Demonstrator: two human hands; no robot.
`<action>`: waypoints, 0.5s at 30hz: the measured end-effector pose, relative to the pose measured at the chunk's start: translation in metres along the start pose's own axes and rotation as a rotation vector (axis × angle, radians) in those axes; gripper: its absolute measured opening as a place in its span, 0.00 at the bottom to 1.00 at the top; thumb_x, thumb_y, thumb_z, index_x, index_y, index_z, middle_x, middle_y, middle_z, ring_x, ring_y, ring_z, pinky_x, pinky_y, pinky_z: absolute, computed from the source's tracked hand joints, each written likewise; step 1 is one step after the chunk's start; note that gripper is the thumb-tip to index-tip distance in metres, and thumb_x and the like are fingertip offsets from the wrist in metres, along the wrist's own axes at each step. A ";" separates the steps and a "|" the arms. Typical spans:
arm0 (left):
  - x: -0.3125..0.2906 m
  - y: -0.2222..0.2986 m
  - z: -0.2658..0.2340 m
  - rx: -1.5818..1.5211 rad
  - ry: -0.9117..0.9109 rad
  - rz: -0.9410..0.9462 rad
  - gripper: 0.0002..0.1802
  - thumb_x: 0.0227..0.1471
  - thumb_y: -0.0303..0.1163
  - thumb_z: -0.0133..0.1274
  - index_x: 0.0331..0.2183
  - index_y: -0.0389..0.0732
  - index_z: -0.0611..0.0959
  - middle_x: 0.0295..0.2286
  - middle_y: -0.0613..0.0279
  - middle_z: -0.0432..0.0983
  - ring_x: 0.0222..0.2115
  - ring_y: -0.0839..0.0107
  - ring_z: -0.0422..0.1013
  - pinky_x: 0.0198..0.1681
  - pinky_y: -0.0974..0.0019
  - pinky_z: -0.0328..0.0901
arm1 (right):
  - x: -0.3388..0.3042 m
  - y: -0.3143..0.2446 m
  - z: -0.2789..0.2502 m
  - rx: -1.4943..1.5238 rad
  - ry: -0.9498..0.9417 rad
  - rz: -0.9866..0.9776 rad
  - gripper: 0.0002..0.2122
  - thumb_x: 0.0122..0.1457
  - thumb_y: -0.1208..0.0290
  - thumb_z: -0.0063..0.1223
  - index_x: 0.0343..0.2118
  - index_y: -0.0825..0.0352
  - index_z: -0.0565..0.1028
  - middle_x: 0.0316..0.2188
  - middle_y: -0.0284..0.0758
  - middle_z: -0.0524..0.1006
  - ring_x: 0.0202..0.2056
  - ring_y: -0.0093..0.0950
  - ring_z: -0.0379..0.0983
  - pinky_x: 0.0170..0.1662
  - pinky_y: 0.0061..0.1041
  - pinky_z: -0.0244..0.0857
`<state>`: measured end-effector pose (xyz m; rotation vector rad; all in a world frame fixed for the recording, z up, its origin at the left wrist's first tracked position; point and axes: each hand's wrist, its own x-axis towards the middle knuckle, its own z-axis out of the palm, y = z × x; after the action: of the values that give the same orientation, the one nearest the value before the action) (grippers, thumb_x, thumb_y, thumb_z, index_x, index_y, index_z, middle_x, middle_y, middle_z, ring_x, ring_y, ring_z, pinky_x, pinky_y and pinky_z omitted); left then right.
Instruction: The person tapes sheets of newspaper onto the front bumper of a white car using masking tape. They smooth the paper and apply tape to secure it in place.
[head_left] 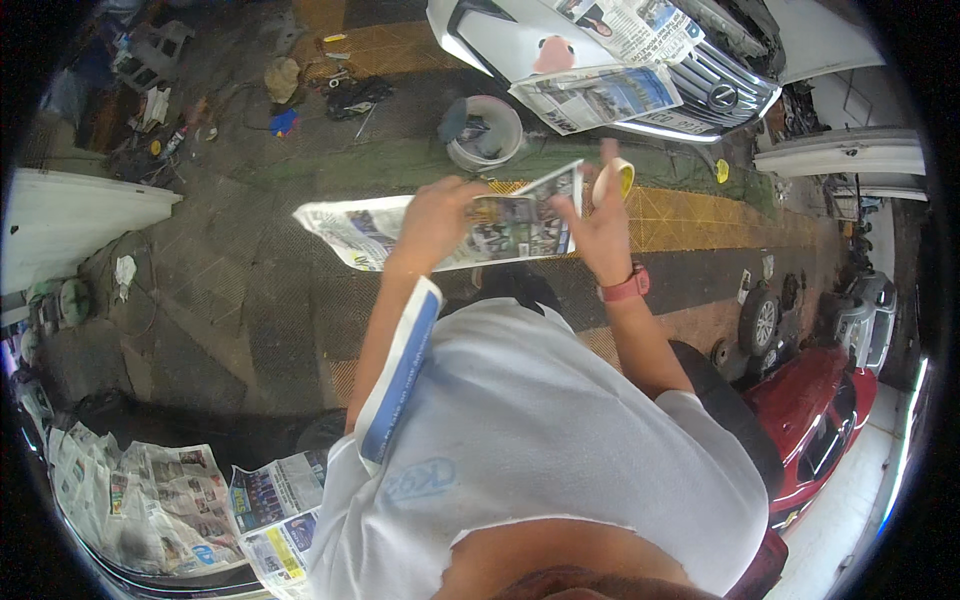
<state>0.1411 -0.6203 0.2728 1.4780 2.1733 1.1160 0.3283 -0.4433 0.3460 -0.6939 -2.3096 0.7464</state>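
Note:
In front of my chest a folded sheet of newspaper (505,228) is stretched out level. My left hand (437,222) is closed on it left of its middle. At its right end is my right hand (603,232), with a roll of pale tape (618,180) held at the fingers and the thumb by the paper's edge. The right fingers are slightly blurred. A red band (626,285) circles that wrist. A second folded newspaper strip (398,375) with a blue panel lies along my left upper arm.
Ahead stands a white car front (500,40), partly covered with newspaper (600,95). A white bucket (485,135) is on the floor before it. Newspaper sheets (160,495) cover something behind me at left. A wheel (760,322) and a red car (810,420) are at right.

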 end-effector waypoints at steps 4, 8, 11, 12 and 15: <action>0.052 0.022 0.031 -0.007 -0.044 0.123 0.22 0.51 0.32 0.65 0.50 0.50 0.87 0.35 0.56 0.79 0.40 0.52 0.77 0.46 0.50 0.70 | 0.040 0.005 0.002 -0.452 -0.148 -0.374 0.22 0.56 0.58 0.71 0.50 0.64 0.80 0.39 0.42 0.82 0.39 0.47 0.76 0.43 0.46 0.73; 0.111 0.014 0.053 0.013 -0.104 0.149 0.31 0.45 0.38 0.70 0.54 0.51 0.85 0.35 0.58 0.78 0.41 0.55 0.78 0.48 0.51 0.70 | 0.081 0.079 0.010 -0.387 -0.402 -0.058 0.15 0.56 0.59 0.71 0.39 0.65 0.83 0.35 0.47 0.80 0.38 0.46 0.76 0.40 0.45 0.71; 0.162 -0.008 0.074 0.049 -0.114 0.148 0.36 0.49 0.36 0.68 0.61 0.50 0.80 0.36 0.55 0.80 0.41 0.52 0.78 0.48 0.52 0.71 | 0.130 0.105 0.019 -0.349 -0.397 -0.040 0.11 0.57 0.62 0.69 0.30 0.65 0.82 0.23 0.47 0.79 0.34 0.48 0.75 0.39 0.48 0.69; 0.184 -0.016 0.080 0.061 -0.113 0.149 0.37 0.51 0.35 0.68 0.63 0.49 0.78 0.36 0.54 0.80 0.41 0.51 0.78 0.48 0.52 0.71 | 0.150 0.120 0.023 -0.352 -0.402 -0.060 0.11 0.57 0.62 0.68 0.30 0.65 0.82 0.23 0.47 0.79 0.33 0.47 0.75 0.39 0.48 0.69; 0.241 -0.039 0.100 -0.152 -0.089 -0.077 0.34 0.58 0.26 0.57 0.66 0.50 0.76 0.39 0.44 0.82 0.38 0.43 0.78 0.46 0.44 0.70 | 0.207 0.167 0.034 -0.386 -0.434 -0.223 0.10 0.59 0.62 0.67 0.29 0.65 0.82 0.23 0.47 0.78 0.33 0.47 0.75 0.40 0.48 0.69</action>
<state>0.0713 -0.3710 0.2220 1.3419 2.0198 1.1391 0.2130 -0.2070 0.2939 -0.4514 -2.9149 0.3733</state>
